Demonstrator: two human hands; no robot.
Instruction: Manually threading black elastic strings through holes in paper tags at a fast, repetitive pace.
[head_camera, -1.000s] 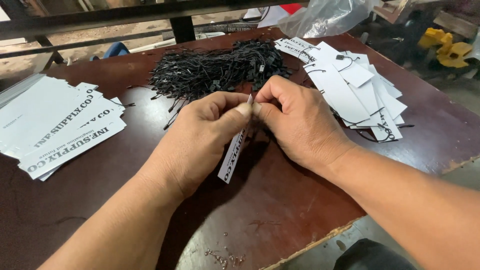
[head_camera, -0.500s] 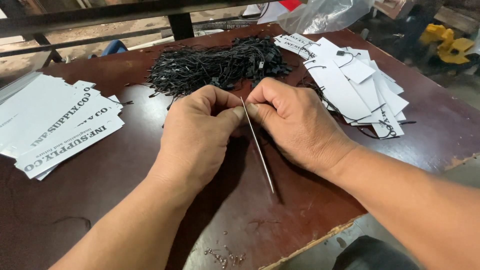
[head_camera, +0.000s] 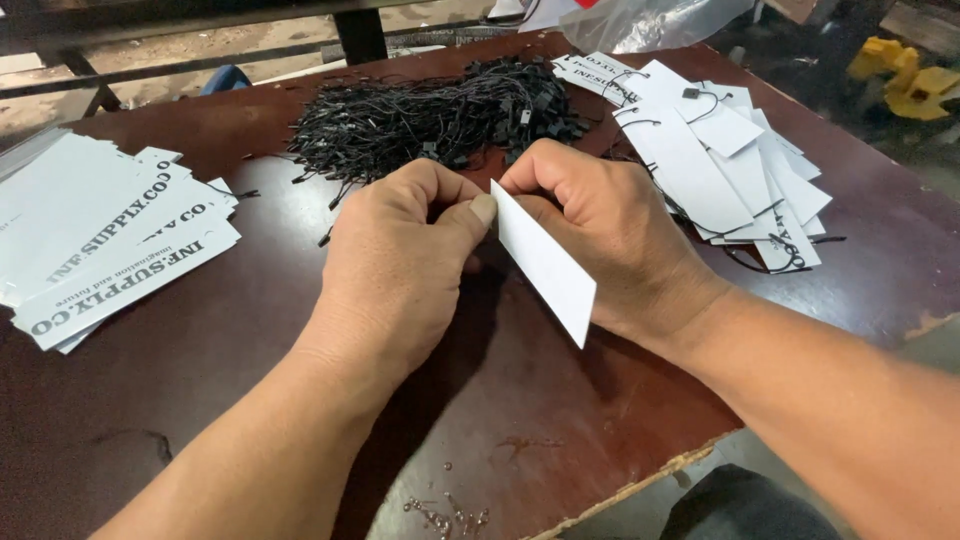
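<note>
Where both hands meet over the dark brown tabletop (head_camera: 250, 330), one white paper tag (head_camera: 545, 262) is held between them, its blank face turned up and its long edge slanting down toward the near edge.

Left hand (head_camera: 400, 265): clenched, thumb pressed against the tag's upper end; what the curled fingers hold beneath cannot be told.

Right hand (head_camera: 600, 225): grasping the same upper end of the tag from the other side, fingertips touching the left thumb.

Heap of black string loops (head_camera: 440, 115): lies on the tabletop just beyond the tag, apart from both hands.

Stack of printed white tags (head_camera: 100, 245): fanned out well to the left of the held tag, no strings on them.

Pile of strung white tags (head_camera: 720, 165): to the right of the held tag and a little beyond it, black loops showing among them, just behind the right hand.

Small metal bits (head_camera: 445, 512): scattered near the tabletop's front edge, below the held tag.
</note>
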